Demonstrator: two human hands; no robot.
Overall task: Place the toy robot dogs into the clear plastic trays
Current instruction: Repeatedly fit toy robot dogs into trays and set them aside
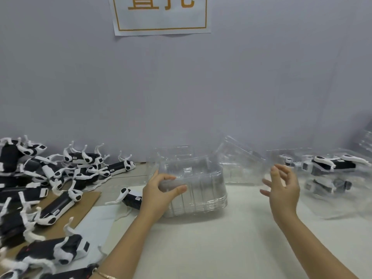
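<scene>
— At the table's middle, what stands there?
— A stack of clear plastic trays (193, 188), nested, on the white table cover (221, 248). The left hand (161, 192) grips its nine o'clock edge, thumb on the near side and fingers curled round the rim.
— And the right hand?
— The right hand (281, 190) hangs at three o'clock from the stack, apart from it, with its fingers spread and loosely bent. It holds nothing that I can make out. A loose clear tray (241, 158) tilts behind, at one o'clock.
— Where are the toy robot dogs?
— The toy robot dogs (56, 174) lie heaped at nine o'clock, black and white, some on a cardboard sheet (86, 204). A lone dog (132, 198) lies just beside the left wrist. Beyond the right hand, at three o'clock, filled trays (330, 168) hold more dogs.
— Anything at twelve?
— A paper sign (161, 15) on the grey wall (201, 87).
</scene>
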